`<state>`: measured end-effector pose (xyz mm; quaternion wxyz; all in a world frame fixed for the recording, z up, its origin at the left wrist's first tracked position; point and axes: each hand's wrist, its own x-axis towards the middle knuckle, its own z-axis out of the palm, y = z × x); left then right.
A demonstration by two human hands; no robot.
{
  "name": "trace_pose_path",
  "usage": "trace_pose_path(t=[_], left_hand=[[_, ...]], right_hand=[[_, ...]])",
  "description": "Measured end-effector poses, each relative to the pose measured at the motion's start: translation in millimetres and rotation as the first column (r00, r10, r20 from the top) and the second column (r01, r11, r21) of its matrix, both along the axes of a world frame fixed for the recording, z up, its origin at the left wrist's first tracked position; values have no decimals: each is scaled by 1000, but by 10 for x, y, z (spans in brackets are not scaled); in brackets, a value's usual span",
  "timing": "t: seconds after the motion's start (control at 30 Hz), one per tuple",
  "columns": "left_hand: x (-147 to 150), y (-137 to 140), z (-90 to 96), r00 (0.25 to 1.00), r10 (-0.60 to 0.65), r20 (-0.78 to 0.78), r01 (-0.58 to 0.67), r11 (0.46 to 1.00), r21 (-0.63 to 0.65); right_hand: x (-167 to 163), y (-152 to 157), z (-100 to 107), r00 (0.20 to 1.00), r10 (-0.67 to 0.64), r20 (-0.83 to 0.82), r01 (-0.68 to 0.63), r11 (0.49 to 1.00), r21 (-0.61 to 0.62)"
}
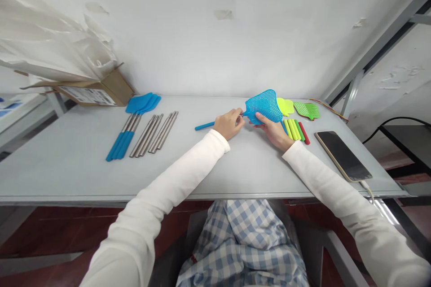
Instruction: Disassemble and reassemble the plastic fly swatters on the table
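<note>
A blue fly swatter (265, 104) with a perforated paddle is held above the table between both hands. My right hand (270, 130) grips the lower part of the paddle, thumb on its face. My left hand (229, 123) is closed around the metal rod near the paddle's neck, covering much of it. From under the left hand a blue handle (204, 126) sticks out to the left. Just right of my right hand lie several loose grips, among them yellow ones (292, 129), a green one (299, 130) and a red one (304, 133).
Left on the table (188, 166) lie blue swatters with handles (121, 145) and several bare metal rods (158, 132). Yellow (285, 106) and green paddles (307, 110) lie at the back right. A phone (343, 155) with a cable is at right, a cardboard box (97, 89) at back left.
</note>
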<state>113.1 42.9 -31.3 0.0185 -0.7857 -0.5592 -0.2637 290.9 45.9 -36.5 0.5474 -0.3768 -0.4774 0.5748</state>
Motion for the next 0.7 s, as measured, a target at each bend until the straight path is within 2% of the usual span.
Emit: trace_pose_path(t=[0.2, 0.4, 0.53, 0.7], left_hand=[[-49, 41, -15, 998, -61, -2, 61, 997, -42], [-142, 127, 4, 979, -171, -114, 162, 983, -89], [-175, 164, 1, 967, -218, -131, 212, 975, -62], [-168, 164, -11, 965, -258, -47, 258, 966, 10]], right_hand=[[-10, -4, -15, 1000, 7, 2, -7, 1000, -21], [-10, -7, 31, 998, -58, 11, 59, 998, -38], [23, 7, 87, 996, -95, 3, 95, 994, -45], [80, 23, 176, 989, -146, -27, 146, 989, 1]])
